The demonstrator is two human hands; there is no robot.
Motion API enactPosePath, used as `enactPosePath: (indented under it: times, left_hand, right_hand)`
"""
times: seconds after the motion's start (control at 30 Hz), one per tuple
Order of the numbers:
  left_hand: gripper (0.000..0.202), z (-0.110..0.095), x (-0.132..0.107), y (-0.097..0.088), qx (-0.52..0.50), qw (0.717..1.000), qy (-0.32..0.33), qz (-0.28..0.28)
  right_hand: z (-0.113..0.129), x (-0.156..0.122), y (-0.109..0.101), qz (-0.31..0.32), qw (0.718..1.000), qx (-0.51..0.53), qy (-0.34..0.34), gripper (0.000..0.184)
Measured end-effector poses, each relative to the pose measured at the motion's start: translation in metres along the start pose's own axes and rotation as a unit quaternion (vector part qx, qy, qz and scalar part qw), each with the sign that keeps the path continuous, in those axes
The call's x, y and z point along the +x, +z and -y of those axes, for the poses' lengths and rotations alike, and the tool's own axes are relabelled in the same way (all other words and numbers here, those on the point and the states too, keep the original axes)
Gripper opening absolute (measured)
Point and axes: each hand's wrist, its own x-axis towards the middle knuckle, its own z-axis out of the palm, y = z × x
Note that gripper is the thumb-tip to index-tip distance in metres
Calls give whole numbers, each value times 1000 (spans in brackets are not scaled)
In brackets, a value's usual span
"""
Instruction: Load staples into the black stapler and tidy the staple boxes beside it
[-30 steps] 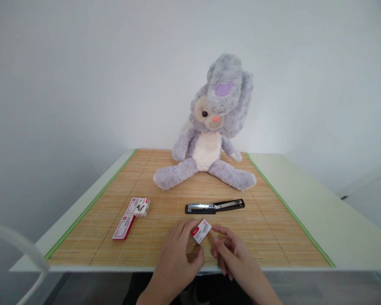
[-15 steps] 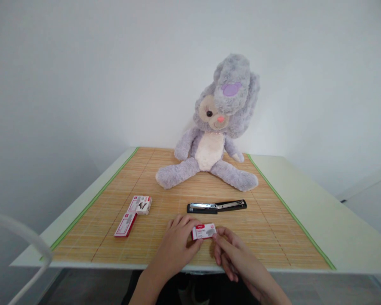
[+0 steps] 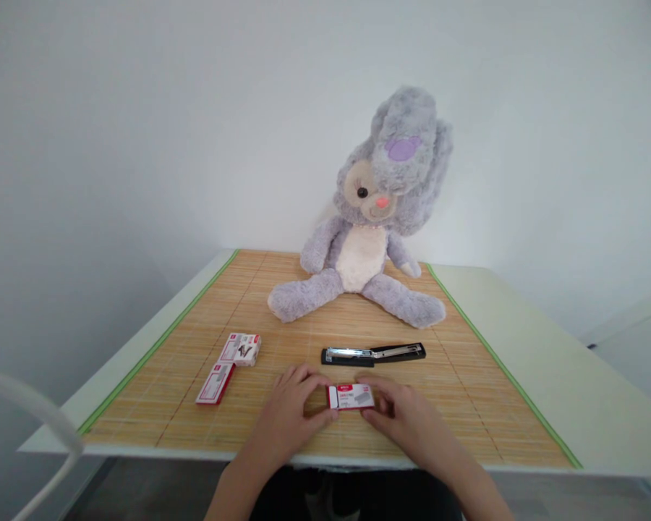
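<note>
A small red-and-white staple box [image 3: 350,397] is held just above the bamboo mat [image 3: 466,391] near its front edge. My left hand [image 3: 290,412] pinches the box's left end with thumb and fingers. My right hand [image 3: 401,414] grips its right end, fingers curled over the top. Just behind the box lies an opened black stapler [image 3: 373,354] with its metal staple channel showing, flat on the mat.
Two more staple boxes [image 3: 241,349] [image 3: 215,383] lie on the mat to the left. A grey plush rabbit [image 3: 374,217] sits at the back against the white wall. The pale table [image 3: 526,340] extends right of the mat. A white cable [image 3: 43,420] curves at lower left.
The box has turned from tilted to level and come down lower. My right hand moved up from beside it and closed on its right end.
</note>
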Motion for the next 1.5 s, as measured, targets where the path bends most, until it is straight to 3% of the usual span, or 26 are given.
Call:
enactPosePath:
  times: [0.1, 0.33, 0.43, 0.53, 0.67, 0.8, 0.97, 1.1, 1.27, 1.5]
  left_hand:
    - [30, 3, 0, -4, -12, 1000, -11, 3]
    - [27, 4, 0, -7, -10, 1000, -13, -7]
    - [28, 3, 0, -5, -3, 1000, -13, -6]
    - [28, 3, 0, -5, -1, 1000, -7, -6]
    - [27, 3, 0, -5, -3, 1000, -2, -10]
    - [25, 1, -1, -6, -7, 1000, -3, -13]
    - [26, -2, -2, -8, -11, 1000, -5, -17]
    - [27, -1, -2, -7, -16, 1000, -7, -16]
    - [28, 2, -1, -7, -15, 1000, -10, -8]
    - [30, 4, 1, -5, -13, 1000, -13, -5]
  right_hand:
    - [-2, 2, -5, 4, 1000, -20, -10, 39]
    - [-18, -5, -24, -3, 1000, -19, 6, 46]
    - [2, -3, -22, -30, 999, -11, -3, 45]
    - [33, 7, -12, -31, 999, -29, -25, 21]
    - [61, 27, 0, -6, 990, -129, -49, 14]
    - [69, 42, 6, 15, 975, -209, -67, 15]
    - [71, 48, 7, 20, 970, -227, -84, 20]
    - [67, 43, 0, 15, 973, -214, -82, 17]
    - [47, 25, -6, -23, 997, -62, -43, 12]
    - [10, 6, 3, -67, 995, 70, 13, 17]
